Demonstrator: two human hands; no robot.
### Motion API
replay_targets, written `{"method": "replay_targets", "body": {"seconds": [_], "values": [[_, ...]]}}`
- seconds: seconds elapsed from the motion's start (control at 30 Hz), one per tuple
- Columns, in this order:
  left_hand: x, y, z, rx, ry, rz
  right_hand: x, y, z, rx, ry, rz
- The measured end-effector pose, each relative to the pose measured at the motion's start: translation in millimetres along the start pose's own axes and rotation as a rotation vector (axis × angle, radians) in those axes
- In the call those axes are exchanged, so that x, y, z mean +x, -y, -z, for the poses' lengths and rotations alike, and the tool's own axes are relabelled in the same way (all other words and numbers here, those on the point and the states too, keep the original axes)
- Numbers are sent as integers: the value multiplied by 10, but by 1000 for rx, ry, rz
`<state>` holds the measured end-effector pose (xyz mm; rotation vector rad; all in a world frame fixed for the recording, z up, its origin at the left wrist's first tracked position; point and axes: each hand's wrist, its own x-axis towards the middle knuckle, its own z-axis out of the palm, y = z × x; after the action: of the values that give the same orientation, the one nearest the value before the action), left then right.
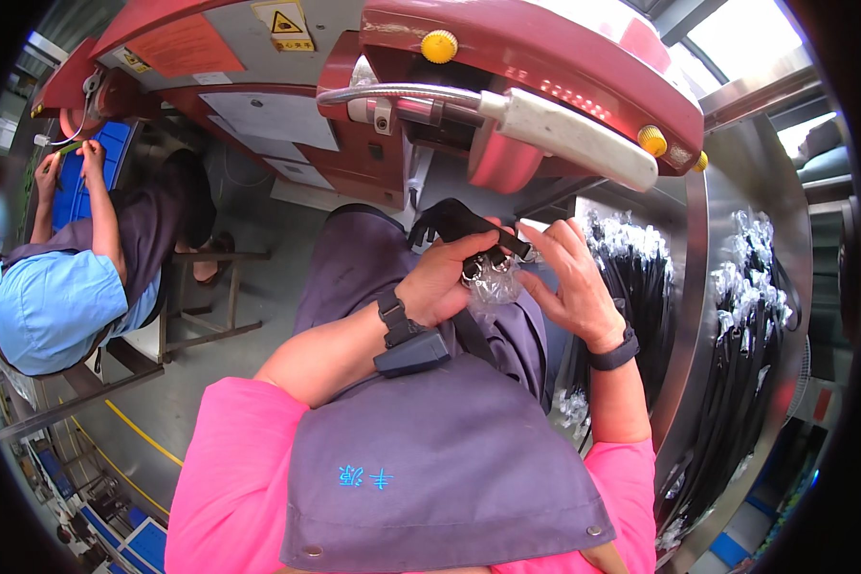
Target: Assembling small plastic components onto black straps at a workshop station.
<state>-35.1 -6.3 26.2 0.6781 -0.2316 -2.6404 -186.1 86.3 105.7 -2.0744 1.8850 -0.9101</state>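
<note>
A black webbing strap [454,220] lies folded over my lap, with metal hooks at one end covered by a clear plastic wrap [496,285]. My left hand [445,277] is closed on the strap and its metal fittings, thumb on top. From the other side, the bent fingers of my right hand [576,287] meet the strap's end. Its thumb reaches toward the plastic wrap, and the exact grip there is partly hidden. A dark apron [430,430] covers my lap below both hands.
A red machine with a white handle [584,139] overhangs just beyond my hands. Bundles of black straps with plastic-wrapped ends [746,287] hang on metal racks at the right. To the left, a seated co-worker [67,297] works beside a blue tray [110,158].
</note>
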Motion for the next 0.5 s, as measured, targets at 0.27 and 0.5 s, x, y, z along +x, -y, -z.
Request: {"method": "replay_targets", "body": {"seconds": [0.27, 0.5], "values": [[-36, -4, -40, 99, 8, -90, -61, -120, -149, 158, -152, -317], [18, -3, -88, 29, 61, -85, 14, -158, -401, 686, -379, -554]]}}
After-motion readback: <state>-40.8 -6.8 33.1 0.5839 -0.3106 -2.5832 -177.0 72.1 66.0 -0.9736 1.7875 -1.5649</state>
